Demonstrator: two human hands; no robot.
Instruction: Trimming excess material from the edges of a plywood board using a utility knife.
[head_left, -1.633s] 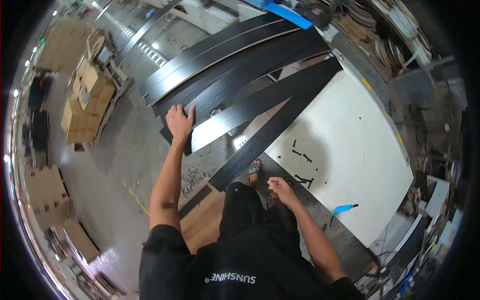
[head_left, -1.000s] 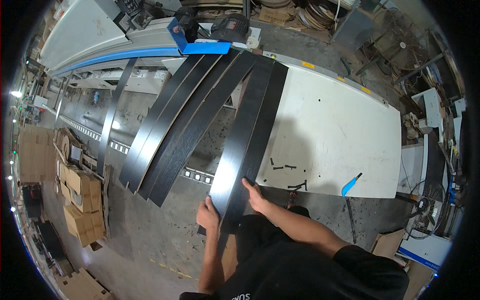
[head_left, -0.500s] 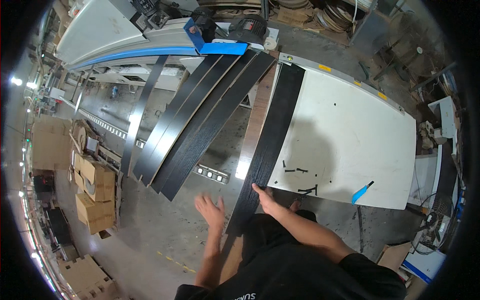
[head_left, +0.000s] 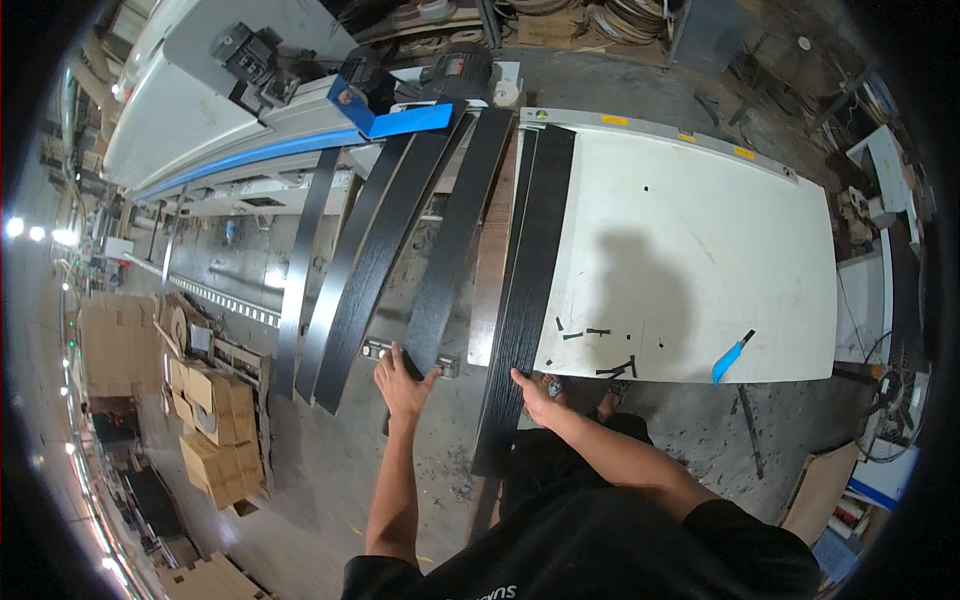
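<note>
Shifted away from the fanned row (head_left: 375,270), one black board (head_left: 455,240) is now clamped at its seven-o'clock end by the left hand (head_left: 403,388), fingers and thumb astride. At five o'clock, dark strips (head_left: 533,280) are touched by the right hand (head_left: 537,398), thumb uppermost, fingers hidden; whether it clamps cannot be told.

Left hand (head_left: 403,388) spread, extended forward; right hand (head_left: 538,398) angled leftward.

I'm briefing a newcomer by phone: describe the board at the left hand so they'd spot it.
Find the white tabletop. Left of it shows a brown strip, and the black board is next, further left. Unlike the other boards, it has the left hand at its near end.
</note>
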